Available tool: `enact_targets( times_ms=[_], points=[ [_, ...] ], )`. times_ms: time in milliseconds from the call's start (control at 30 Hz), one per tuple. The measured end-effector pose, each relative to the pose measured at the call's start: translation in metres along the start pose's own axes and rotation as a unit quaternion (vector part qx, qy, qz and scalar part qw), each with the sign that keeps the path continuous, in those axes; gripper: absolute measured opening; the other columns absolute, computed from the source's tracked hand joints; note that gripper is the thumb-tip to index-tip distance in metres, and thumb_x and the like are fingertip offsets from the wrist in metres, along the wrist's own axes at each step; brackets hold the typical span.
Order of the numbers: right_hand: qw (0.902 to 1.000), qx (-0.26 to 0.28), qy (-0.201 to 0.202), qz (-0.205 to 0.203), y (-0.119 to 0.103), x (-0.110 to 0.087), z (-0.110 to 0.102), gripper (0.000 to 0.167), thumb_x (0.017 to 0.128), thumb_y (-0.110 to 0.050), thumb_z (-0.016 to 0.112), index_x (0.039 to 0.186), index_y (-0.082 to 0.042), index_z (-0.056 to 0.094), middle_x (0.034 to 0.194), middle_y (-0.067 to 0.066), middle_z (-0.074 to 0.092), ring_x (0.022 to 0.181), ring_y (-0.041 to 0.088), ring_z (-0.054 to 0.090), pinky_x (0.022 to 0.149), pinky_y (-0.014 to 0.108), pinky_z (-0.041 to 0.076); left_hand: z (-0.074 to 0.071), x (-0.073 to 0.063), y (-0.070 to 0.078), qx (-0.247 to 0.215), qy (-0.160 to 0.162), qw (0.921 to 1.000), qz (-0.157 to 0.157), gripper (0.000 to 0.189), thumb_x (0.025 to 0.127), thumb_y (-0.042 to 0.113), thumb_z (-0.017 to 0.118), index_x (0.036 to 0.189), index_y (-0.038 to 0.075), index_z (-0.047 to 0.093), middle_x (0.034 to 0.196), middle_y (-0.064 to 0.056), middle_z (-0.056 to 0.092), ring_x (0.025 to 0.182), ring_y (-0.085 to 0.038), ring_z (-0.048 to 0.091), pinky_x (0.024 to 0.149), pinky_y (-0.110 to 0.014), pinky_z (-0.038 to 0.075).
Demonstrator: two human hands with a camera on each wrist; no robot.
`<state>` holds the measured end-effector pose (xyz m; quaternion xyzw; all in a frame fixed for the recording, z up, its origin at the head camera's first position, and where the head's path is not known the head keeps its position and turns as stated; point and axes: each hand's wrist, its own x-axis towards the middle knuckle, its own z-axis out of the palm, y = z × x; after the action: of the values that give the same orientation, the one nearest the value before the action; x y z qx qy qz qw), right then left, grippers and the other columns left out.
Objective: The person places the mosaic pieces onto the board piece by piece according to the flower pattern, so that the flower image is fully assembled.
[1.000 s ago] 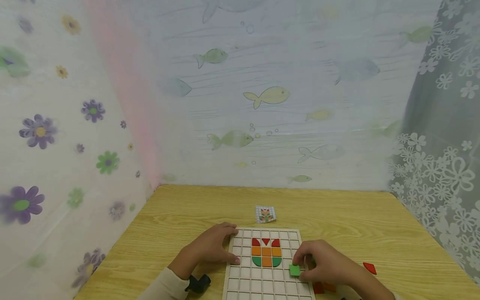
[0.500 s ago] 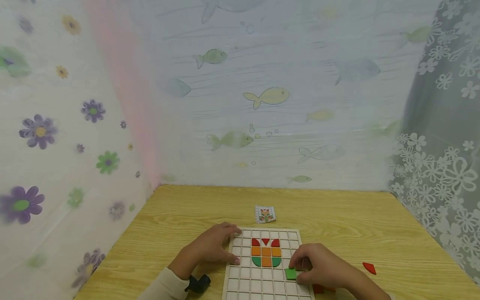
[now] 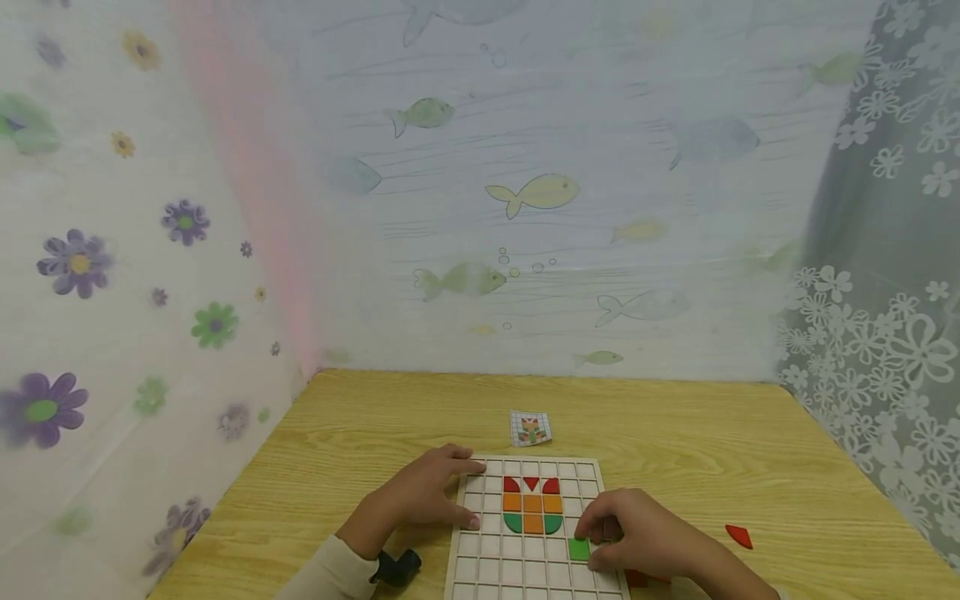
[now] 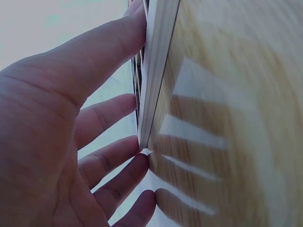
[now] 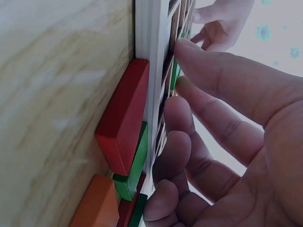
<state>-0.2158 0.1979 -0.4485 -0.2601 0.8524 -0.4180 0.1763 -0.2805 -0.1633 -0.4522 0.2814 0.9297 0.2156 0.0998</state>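
A pale wooden grid board (image 3: 487,570) lies on the table, with red, orange and dark green tiles (image 3: 532,504) set in its upper middle. My right hand (image 3: 641,533) pinches a bright green square tile (image 3: 578,549) between thumb and fingers, over a cell right of the pattern. In the right wrist view the green tile (image 5: 174,74) shows edge-on at the fingertips. My left hand (image 3: 420,492) rests on the board's left edge, thumb and fingers spread. The left wrist view shows that hand's thumb (image 4: 102,56) against the board's side (image 4: 158,61).
A small picture card (image 3: 530,428) with a gridded figure lies beyond the board. To the right is a red tile (image 3: 738,536). Beside the board's right edge, red (image 5: 124,116), green (image 5: 136,163) and orange tiles (image 5: 97,203) lie together. A dark object (image 3: 399,568) sits by the left wrist.
My right hand has moved slightly left and down over the board with the green square tile, then barely shifted. The left hand stays at the board's edge.
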Motion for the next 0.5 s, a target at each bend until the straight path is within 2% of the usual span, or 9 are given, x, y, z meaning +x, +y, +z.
enact_targets(
  times_ms=[367,500],
  points=[
    [0.9999,-0.009,0.003,0.013,-0.0035,0.0,-0.0004,0.019,0.085,-0.021,0.086,0.101,-0.022,0.077,0.094,-0.002,0.068,0.081,0.013,0.057,0.069,0.023,0.048,0.0009,0.0009,-0.0027,0.003,0.0,1.0,0.003,0.08,0.08,0.061,0.083,0.149,0.032,0.057,0.16,-0.006,0.045,0.147,-0.036,0.041,0.111,-0.06,0.042],
    [0.9995,-0.027,0.014,-0.001,-0.0058,-0.004,-0.0053,0.018,0.088,-0.024,0.084,0.104,-0.022,0.077,0.095,-0.004,0.068,0.081,0.013,0.059,0.07,0.023,0.05,0.0006,0.0011,-0.003,0.001,-0.001,1.0,0.004,0.08,0.08,0.062,0.082,0.15,0.033,0.056,0.16,-0.005,0.044,0.147,-0.036,0.041,0.111,-0.06,0.042]
  ],
)
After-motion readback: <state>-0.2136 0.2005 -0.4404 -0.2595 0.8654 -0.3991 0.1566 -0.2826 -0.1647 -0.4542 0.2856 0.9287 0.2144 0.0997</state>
